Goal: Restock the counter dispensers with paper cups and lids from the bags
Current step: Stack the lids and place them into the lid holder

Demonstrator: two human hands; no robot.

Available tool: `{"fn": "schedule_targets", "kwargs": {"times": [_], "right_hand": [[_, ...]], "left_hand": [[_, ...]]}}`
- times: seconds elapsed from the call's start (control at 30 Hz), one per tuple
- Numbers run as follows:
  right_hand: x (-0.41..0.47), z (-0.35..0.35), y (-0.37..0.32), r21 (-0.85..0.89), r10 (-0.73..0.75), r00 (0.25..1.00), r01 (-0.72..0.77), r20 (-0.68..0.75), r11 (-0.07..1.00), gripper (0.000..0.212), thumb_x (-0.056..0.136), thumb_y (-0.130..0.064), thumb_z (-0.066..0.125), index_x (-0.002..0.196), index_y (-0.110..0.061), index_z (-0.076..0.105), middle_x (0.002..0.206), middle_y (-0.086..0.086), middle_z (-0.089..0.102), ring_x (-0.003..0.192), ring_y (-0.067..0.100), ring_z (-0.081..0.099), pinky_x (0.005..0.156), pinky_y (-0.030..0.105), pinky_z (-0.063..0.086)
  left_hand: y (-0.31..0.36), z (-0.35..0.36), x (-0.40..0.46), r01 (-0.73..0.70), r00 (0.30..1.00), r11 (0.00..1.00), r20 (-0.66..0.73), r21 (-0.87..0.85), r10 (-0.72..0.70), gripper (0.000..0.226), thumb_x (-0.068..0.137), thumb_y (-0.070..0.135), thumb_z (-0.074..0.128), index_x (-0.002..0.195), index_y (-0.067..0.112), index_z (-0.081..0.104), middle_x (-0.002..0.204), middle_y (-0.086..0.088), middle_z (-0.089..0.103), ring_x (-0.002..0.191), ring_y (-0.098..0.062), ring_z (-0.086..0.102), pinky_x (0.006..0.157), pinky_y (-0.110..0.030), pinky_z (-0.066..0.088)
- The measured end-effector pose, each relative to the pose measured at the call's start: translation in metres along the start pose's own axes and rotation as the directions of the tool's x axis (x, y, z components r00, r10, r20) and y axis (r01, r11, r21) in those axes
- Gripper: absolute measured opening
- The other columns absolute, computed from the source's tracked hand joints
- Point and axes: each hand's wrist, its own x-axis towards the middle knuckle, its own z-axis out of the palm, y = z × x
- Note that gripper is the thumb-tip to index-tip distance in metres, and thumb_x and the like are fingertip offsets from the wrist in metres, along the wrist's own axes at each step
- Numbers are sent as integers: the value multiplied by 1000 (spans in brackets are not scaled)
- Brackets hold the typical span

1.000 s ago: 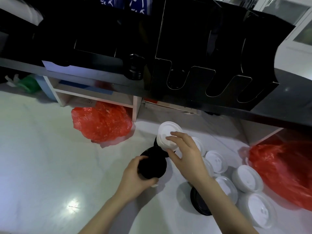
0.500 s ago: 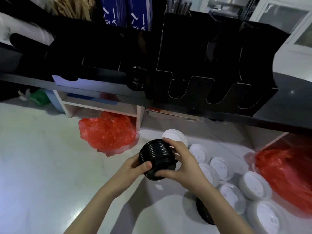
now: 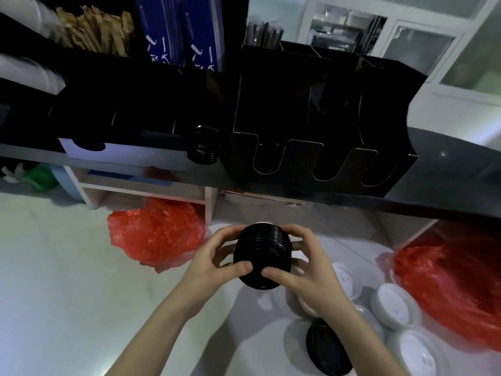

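A stack of black lids (image 3: 261,255) is held in the air below the counter edge. My left hand (image 3: 214,263) grips its left side and my right hand (image 3: 306,263) grips its right side, thumbs on the near face. Above it on the counter stands the black dispenser (image 3: 311,158) with U-shaped slots. A short stack of black lids (image 3: 204,143) sits on the counter just left of the dispenser. Several stacks of white lids (image 3: 394,305) lie on the floor at lower right, beside one black lid stack (image 3: 326,348).
A red plastic bag (image 3: 156,234) lies on the floor to the left, another red bag (image 3: 455,289) to the right. The dark counter edge (image 3: 135,165) overhangs white shelving (image 3: 208,204). Blue packets (image 3: 200,36) and wooden stirrers (image 3: 95,33) stand behind the dispenser.
My right hand left the white lid stack and joined my left hand on the black lid stack, and both have raised it toward the counter. The view has tilted upward.
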Motion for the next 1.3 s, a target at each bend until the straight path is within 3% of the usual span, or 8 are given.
{"fn": "schedule_targets", "kwargs": {"times": [0.13, 0.33, 0.5, 0.7, 0.83, 0.97, 1.1, 1.3], "right_hand": [[1, 1, -4, 54, 13, 999, -11, -38, 999, 57, 66, -13, 87, 113, -27, 57, 110, -15, 65, 104, 11, 62, 81, 21, 51], [5, -1, -4, 142, 48, 998, -41, -44, 989, 59, 68, -7, 85, 118, -25, 60, 112, -8, 67, 108, 11, 62, 79, 21, 52], [4, 0, -4, 155, 77, 997, -78, 13, 985, 70, 70, -23, 84, 131, -28, 51, 123, -12, 61, 116, 8, 57, 84, 25, 53], [14, -2, -7, 102, 55, 998, -51, -31, 993, 75, 62, -43, 83, 130, -33, 53, 119, -14, 64, 111, 6, 61, 87, 26, 53], [21, -5, -22, -77, -140, 986, 133, -92, 988, 72, 73, -45, 79, 136, -38, 44, 139, -15, 45, 128, 1, 44, 95, 17, 46], [34, -8, -34, -528, -610, 793, 524, 16, 668, 50, 76, -36, 78, 121, -20, 62, 141, -2, 46, 133, 19, 42, 106, 34, 40], [53, -15, -41, -724, -722, 667, 589, 185, 358, 46, 83, -20, 71, 127, -17, 57, 136, 5, 51, 133, 23, 42, 105, 41, 43], [76, -36, -71, -755, -744, 661, 537, 100, 375, 52, 83, -28, 75, 128, -7, 59, 133, 9, 54, 128, 24, 48, 107, 38, 41]], "left_hand": [[4, 2, 4, 3, 1000, 1000, -4, 0, -3, 69, 59, 34, 84, 122, 25, 58, 120, 8, 64, 114, -15, 61, 86, -25, 51], [11, 2, 5, 24, 998, 1000, 56, 4, -24, 76, 55, 26, 89, 125, 33, 59, 122, 6, 63, 115, -17, 61, 87, -31, 54], [15, 6, 9, 16, 999, 1000, -43, 10, -15, 68, 49, 29, 87, 113, 42, 65, 108, 11, 68, 108, -16, 65, 89, -35, 54], [17, 11, 12, 35, 998, 998, -43, -47, -37, 67, 57, 37, 83, 121, 36, 60, 117, 5, 68, 114, -16, 63, 94, -38, 53], [36, 10, 21, 47, 988, 994, -145, -99, -62, 63, 61, 35, 88, 118, 30, 63, 114, 2, 69, 110, -18, 65, 86, -35, 57], [62, 8, 37, 75, 959, 954, -241, -290, -149, 62, 64, 36, 77, 120, 13, 63, 115, -9, 70, 104, -22, 69, 82, -36, 58], [88, 9, 46, 70, 978, 937, -161, -343, -132, 51, 78, 38, 68, 118, 9, 65, 111, -13, 72, 102, -25, 70, 82, -37, 58], [115, 11, 67, 25, 982, 875, -150, -484, -111, 48, 95, 46, 48, 118, 8, 67, 113, -9, 71, 105, -24, 69, 87, -38, 57]]}}
